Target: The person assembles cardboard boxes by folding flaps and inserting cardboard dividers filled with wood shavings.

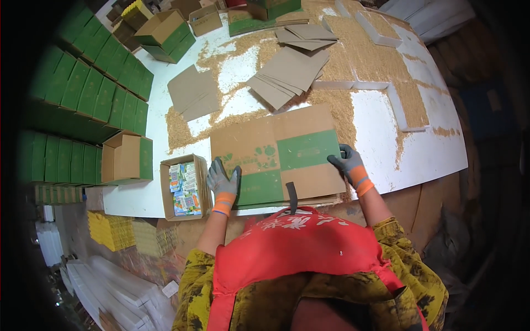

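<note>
A flattened cardboard box, brown with green printed panels, lies in front of me on the white table. It rests on more flat cardboard, whose edges show at the near side. My left hand, in a grey glove with an orange cuff, grips its left edge with the thumb on top. At the right edge my right hand, gloved alike, is closed on the cardboard; some of its fingers are hidden. Just left of my left hand stands an open carton holding several small colourful packets.
Brown cardboard sheets lie farther back amid scattered sawdust-like crumbs. White strips frame the crumbs at the right. Green boxes are stacked at the left, beside an open empty box. Yellow trays sit below the table edge.
</note>
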The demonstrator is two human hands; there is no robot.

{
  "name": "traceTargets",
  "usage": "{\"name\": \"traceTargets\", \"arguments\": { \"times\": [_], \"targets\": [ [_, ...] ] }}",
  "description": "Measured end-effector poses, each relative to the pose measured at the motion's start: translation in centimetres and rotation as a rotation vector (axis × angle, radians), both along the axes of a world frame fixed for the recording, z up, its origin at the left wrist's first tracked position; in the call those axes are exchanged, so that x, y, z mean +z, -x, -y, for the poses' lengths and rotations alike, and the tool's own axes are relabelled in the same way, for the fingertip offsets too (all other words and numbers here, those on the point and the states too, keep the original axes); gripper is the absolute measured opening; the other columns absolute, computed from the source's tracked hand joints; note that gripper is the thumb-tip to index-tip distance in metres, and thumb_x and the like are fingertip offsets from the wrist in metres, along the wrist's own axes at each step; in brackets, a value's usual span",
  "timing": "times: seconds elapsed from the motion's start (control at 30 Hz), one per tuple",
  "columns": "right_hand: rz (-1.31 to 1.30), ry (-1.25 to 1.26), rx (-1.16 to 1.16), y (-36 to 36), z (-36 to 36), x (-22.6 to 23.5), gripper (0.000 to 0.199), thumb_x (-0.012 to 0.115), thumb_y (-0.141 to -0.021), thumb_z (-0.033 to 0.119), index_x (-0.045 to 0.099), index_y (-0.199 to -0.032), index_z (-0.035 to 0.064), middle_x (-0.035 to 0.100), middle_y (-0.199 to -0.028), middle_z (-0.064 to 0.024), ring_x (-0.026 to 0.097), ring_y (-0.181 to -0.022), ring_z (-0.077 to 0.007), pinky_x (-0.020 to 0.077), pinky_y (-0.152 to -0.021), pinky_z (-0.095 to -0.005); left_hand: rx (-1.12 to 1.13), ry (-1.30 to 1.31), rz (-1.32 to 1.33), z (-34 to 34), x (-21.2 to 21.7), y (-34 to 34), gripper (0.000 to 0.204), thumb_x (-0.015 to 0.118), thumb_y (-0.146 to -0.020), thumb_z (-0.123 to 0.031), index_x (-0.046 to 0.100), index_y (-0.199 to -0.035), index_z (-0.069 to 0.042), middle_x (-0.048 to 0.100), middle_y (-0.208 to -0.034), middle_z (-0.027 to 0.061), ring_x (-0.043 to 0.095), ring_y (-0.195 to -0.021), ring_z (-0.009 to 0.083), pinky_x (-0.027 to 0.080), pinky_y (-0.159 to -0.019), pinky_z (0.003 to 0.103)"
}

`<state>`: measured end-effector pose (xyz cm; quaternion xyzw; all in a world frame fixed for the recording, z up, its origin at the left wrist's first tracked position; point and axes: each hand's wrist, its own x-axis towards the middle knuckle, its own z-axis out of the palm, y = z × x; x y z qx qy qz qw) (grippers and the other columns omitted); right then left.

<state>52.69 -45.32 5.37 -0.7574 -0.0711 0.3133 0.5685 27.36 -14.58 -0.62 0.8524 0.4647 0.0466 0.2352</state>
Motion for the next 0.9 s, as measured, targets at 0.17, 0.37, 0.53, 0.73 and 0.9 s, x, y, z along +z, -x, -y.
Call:
{"name": "traceTargets", "arguments": {
  "times": [0.17,0.37,0.53,0.73,0.9],
  "targets": [
    [0.146,-0.349,0.083,-1.4,-1.0,6.9,0.041,0.071,-0.085,0.011,0.057,-0.121,-0.0037,0.067,-0.107,-0.0079,0.061,-0.097,-0.0138,0.0494,-0.086,-0.0259,-0.259,-0.753,0.359,-4.5,16.6,-2.5,0.092,0.067,-0.084,-0.046,0.024,-0.148,0.005,0.031,-0.151,0.0218,0.026,-0.140,0.0386,0.013,-0.117,0.051],
    [0.915,0.162,-0.065,0.2,0.1,5.4,0.057,0.071,-0.079,0.013,0.052,-0.132,0.0012,0.056,-0.131,-0.0185,0.051,-0.124,-0.0310,0.0403,-0.104,-0.0371,-0.787,0.123,0.105,-5.1,23.9,-0.2,0.026,0.060,-0.091,-0.017,0.068,-0.113,-0.006,0.070,-0.106,0.0140,0.068,-0.096,0.0253,0.052,-0.087,0.034],
    [1.458,0.143,0.350,8.9,-7.6,17.5,0.076,0.069,-0.080,0.044,0.043,-0.143,0.0115,0.040,-0.145,-0.0202,0.032,-0.134,-0.0459,0.0198,-0.112,-0.0588,-0.874,0.734,-0.003,-2.8,24.6,0.1,0.054,0.062,-0.094,-0.033,0.052,-0.136,-0.001,0.063,-0.125,0.0125,0.057,-0.115,0.0164,0.042,-0.101,0.029],
    [1.484,0.248,0.651,10.3,-7.0,17.2,0.072,0.064,-0.082,0.054,0.046,-0.141,0.0182,0.041,-0.145,-0.0170,0.031,-0.135,-0.0450,0.0176,-0.113,-0.0602,-0.881,0.716,0.072,-7.0,21.1,-1.8,0.063,0.058,-0.095,-0.045,0.049,-0.138,-0.001,0.058,-0.131,0.0135,0.053,-0.119,0.0175,0.039,-0.102,0.029],
    [1.359,-0.066,0.477,11.4,-3.1,18.6,0.038,0.083,-0.066,0.037,0.065,-0.089,0.0134,0.048,-0.139,-0.0136,0.034,-0.134,-0.0442,0.0233,-0.109,-0.0620,-0.466,0.389,0.408,-6.0,22.1,-0.5,0.044,0.067,-0.088,-0.033,0.059,-0.116,0.000,0.064,-0.104,0.0079,0.057,-0.094,0.0150,0.047,-0.088,0.030]
  ]
}}
